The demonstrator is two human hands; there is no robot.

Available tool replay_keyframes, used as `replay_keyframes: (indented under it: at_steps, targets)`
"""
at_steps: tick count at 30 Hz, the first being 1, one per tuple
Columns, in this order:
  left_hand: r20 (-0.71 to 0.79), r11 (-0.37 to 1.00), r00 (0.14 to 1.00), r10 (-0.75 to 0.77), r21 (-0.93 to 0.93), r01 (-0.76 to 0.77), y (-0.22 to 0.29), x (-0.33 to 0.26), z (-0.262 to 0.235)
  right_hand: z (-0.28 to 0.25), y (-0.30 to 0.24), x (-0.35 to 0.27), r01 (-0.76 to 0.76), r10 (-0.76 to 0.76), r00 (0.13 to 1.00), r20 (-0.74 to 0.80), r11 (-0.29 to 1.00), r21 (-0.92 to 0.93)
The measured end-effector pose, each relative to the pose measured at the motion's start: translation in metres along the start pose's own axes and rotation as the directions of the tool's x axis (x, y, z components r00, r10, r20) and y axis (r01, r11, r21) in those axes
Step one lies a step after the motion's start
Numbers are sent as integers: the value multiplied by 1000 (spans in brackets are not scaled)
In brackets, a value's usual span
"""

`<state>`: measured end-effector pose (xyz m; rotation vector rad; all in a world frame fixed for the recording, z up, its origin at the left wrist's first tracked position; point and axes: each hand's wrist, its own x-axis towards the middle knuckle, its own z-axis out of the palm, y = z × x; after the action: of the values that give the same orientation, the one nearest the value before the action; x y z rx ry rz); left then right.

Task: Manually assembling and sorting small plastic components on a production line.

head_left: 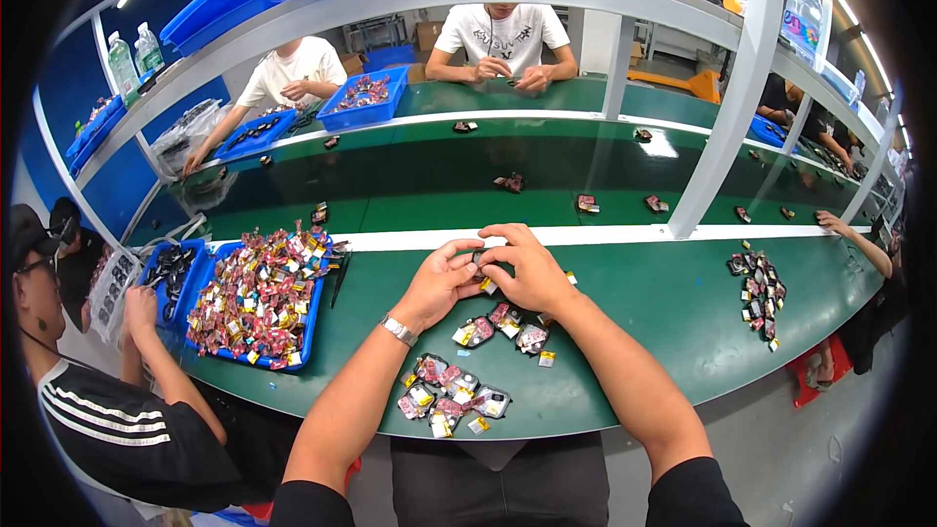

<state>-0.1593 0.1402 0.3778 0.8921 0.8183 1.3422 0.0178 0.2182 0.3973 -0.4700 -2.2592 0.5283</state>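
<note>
My left hand, with a metal watch band on its wrist, and my right hand meet over the green bench. Between them both hands pinch a small black device housing, largely hidden by my fingers; a white-and-yellow battery shows beneath. Just below my hands lie a few open black housings holding red circuit boards and batteries. Nearer the bench's front edge is a cluster of several similar housings.
To the left, a blue tray is heaped with red boards and batteries; beside it a blue bin holds black parts. Beyond the white rail, devices sit along a green belt. A grey post rises at right. Co-workers sit around.
</note>
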Motion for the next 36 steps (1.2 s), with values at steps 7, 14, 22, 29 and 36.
replay_keyframes:
  at_steps: [7,14,22,29,36]
  targets:
    - [9,1000,1000,-20,0,20,-1,1,-1,-2,-1,-3,17,-18,1000,10,999,44]
    - [25,1000,1000,7,-24,-7,-1,1,-1,6,-7,-5,12,-12,998,-66,1000,-4]
    - [9,1000,1000,3,2,-3,-2,2,-3,18,-9,-7,-49,50,980,-192,999,8]
    - [-7,1000,1000,16,8,-16,-2,0,0,21,-13,-7,-104,103,973,-206,995,8]
    - [-18,1000,1000,14,3,-14,-3,2,2,26,-11,-10,-74,68,965,-252,997,-15]
